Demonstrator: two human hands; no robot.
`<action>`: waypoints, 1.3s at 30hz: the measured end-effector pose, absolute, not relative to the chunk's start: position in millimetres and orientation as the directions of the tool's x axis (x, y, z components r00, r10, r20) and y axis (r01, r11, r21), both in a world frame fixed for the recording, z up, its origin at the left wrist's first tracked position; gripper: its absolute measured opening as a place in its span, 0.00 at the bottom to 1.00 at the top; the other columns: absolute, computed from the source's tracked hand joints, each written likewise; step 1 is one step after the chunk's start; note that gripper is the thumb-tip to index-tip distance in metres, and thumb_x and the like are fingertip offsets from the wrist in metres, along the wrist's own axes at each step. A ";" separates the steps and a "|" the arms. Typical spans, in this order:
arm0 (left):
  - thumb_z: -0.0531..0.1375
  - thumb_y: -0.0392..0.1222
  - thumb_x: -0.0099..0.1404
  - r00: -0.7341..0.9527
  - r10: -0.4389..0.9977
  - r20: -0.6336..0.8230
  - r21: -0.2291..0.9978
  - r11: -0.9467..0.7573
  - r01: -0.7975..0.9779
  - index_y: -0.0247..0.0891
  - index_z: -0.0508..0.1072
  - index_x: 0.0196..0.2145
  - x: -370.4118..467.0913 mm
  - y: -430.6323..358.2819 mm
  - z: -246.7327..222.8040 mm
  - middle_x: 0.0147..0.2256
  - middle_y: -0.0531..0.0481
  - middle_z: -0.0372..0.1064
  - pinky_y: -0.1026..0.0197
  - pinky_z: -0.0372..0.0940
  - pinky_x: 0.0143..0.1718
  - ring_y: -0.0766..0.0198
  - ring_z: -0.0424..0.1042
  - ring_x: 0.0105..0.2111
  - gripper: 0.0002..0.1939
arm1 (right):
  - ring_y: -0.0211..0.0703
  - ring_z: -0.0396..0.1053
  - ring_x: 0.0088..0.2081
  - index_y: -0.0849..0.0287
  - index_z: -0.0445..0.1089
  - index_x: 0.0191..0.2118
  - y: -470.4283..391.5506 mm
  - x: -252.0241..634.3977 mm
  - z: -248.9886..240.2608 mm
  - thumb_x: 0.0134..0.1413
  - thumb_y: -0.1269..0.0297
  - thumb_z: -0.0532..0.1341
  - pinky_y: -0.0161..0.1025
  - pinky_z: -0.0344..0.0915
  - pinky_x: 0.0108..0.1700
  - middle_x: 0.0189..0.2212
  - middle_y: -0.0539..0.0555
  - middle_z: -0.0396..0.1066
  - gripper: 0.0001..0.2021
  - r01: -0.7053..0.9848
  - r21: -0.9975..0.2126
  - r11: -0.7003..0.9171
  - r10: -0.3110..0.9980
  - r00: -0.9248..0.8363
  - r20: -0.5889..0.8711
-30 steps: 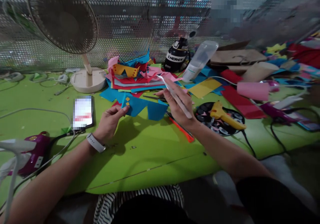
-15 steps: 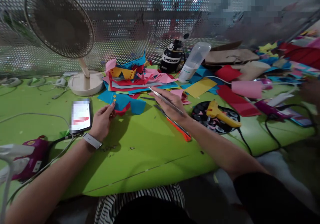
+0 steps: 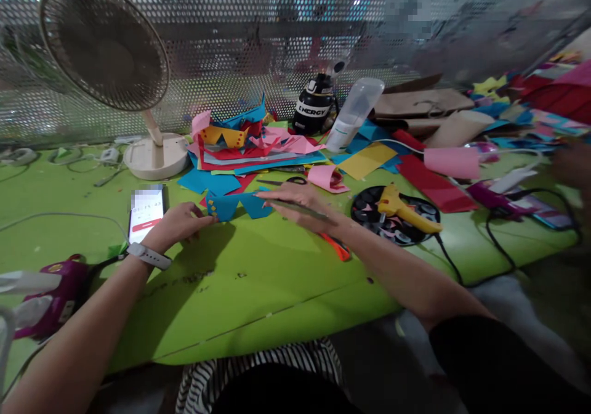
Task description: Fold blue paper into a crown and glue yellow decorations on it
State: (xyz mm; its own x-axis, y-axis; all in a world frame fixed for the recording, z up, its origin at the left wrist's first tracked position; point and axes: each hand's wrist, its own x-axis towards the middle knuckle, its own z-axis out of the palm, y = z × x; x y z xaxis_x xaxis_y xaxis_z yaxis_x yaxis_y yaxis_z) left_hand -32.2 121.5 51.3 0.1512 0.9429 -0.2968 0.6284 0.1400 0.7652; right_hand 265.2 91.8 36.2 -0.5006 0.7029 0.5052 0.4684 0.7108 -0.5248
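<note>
A blue paper mask (image 3: pixel 225 207) with small yellow and red pieces on its left end lies on the green table (image 3: pixel 258 303). My left hand (image 3: pixel 181 224) is at the mask's left end, with thumb and forefinger closed on its edge. At the mask's right end is my right hand (image 3: pixel 302 204), its fingers wrapped round slim metal tweezers (image 3: pixel 302 209) and its fingertips at the blue paper. Partly under my right hand lies an orange-handled tool (image 3: pixel 340 247). Behind it are dark scissors (image 3: pixel 295 180).
A fan (image 3: pixel 154 155) and a phone (image 3: pixel 146 214) are at left. Coloured paper (image 3: pixel 277 155), a black bottle (image 3: pixel 314 109) and a clear bottle (image 3: pixel 353 115) stand behind. At right, a yellow glue gun (image 3: pixel 406 211) rests on a black tray; another person's hand (image 3: pixel 572 167) is beyond.
The blue mask has come down and nearer, apart from the red paper behind it. My left hand has shifted left and turned flatter; my right hand has lowered to the mask with the tweezers.
</note>
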 end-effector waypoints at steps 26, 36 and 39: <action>0.64 0.51 0.56 0.242 0.964 0.113 0.868 -0.214 0.448 0.37 0.69 0.29 -0.2 113.5 56.9 0.22 0.54 0.68 0.65 0.63 0.19 0.68 0.67 0.18 0.14 | 0.47 0.74 0.45 0.57 0.75 0.49 52.1 327.3 52.7 0.65 0.63 0.54 0.42 0.67 0.46 0.45 0.56 0.78 0.14 0.819 -0.248 0.517 0.856 -0.492 0.158; 0.62 0.37 0.59 0.143 0.981 0.135 0.947 -0.170 0.273 0.36 0.70 0.38 46.3 123.1 60.3 0.25 0.54 0.69 0.68 0.62 0.23 0.68 0.71 0.24 0.09 | 0.45 0.70 0.32 0.59 0.72 0.35 46.3 325.1 33.5 0.61 0.55 0.58 0.38 0.61 0.34 0.30 0.55 0.75 0.13 0.890 -0.322 0.324 0.946 -0.313 0.086; 0.60 0.35 0.60 0.121 0.960 0.253 0.940 -0.274 0.205 0.36 0.69 0.37 53.6 135.4 79.6 0.26 0.54 0.70 0.68 0.63 0.26 0.69 0.70 0.25 0.06 | 0.46 0.71 0.36 0.59 0.72 0.38 41.2 335.8 38.0 0.62 0.58 0.55 0.39 0.62 0.37 0.35 0.57 0.76 0.12 0.904 -0.322 0.280 0.959 -0.254 0.123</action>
